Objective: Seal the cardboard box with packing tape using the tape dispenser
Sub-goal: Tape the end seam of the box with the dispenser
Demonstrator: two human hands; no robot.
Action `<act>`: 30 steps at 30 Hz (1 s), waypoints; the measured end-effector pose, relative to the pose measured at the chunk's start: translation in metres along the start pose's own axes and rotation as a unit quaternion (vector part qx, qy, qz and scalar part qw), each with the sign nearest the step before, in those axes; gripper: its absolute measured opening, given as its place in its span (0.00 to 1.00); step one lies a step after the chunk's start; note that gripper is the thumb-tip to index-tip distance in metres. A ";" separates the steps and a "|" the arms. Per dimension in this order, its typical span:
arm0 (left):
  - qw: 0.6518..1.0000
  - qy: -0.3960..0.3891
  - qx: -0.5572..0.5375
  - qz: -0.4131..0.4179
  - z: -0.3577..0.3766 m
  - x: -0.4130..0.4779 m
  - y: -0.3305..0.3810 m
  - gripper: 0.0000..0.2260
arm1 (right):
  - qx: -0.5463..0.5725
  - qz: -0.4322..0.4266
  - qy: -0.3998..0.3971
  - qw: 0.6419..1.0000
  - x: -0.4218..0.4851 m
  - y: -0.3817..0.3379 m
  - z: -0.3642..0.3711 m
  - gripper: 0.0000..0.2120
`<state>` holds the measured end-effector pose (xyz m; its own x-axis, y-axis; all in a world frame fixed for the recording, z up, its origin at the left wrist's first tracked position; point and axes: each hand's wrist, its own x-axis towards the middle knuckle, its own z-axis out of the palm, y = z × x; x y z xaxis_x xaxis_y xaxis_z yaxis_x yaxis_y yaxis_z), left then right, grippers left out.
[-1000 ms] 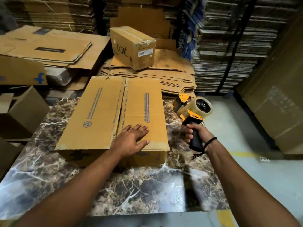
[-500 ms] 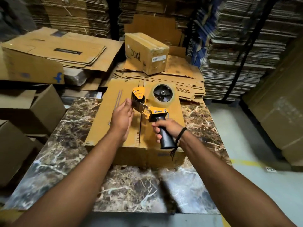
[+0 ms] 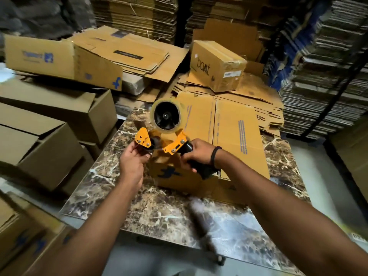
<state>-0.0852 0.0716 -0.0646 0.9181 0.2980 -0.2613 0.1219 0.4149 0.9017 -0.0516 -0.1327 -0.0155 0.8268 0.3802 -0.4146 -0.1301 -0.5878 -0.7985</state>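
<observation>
From the head view, the tape dispenser [image 3: 171,134], orange metal plates around a glossy clear roll, is held over the near left corner of the brown corrugated cardboard box [image 3: 235,140], which lies on the veined marble table [image 3: 159,212]. The right hand [image 3: 196,154] grips its black handle, and the left hand [image 3: 132,162] curls its fingers round its front end.

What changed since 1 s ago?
The left hand left the cardboard box top and now grips the tape dispenser by its orange front end. The right hand carried the dispenser from right of the box to its near left end. Unchanged: right hand holds the handle, box on the marble table.
</observation>
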 end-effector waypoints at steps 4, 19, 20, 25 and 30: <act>0.998 0.032 -0.050 -0.021 -0.023 0.000 -0.015 0.30 | -0.205 -0.022 0.050 0.977 0.015 -0.017 0.011 0.09; 0.978 -0.039 0.207 -0.014 -0.035 -0.022 -0.085 0.30 | -0.311 -0.010 0.046 0.949 0.028 -0.006 0.015 0.08; 0.970 -0.053 0.235 -0.009 -0.037 -0.025 -0.090 0.31 | -0.302 -0.010 0.044 0.952 0.028 -0.006 0.014 0.08; 0.942 -0.086 0.323 0.037 -0.047 -0.032 -0.112 0.19 | -0.285 -0.005 0.035 0.958 0.028 -0.005 0.012 0.08; 0.961 0.061 0.270 0.009 -0.038 -0.021 -0.101 0.27 | -0.280 -0.002 0.029 0.959 0.027 -0.006 0.011 0.08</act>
<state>-0.1315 0.0557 -0.1631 0.8753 0.4127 -0.2520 0.3139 -0.0886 0.9453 -0.0343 -0.1105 -0.0267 0.8582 0.3515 -0.3740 0.1740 -0.8847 -0.4324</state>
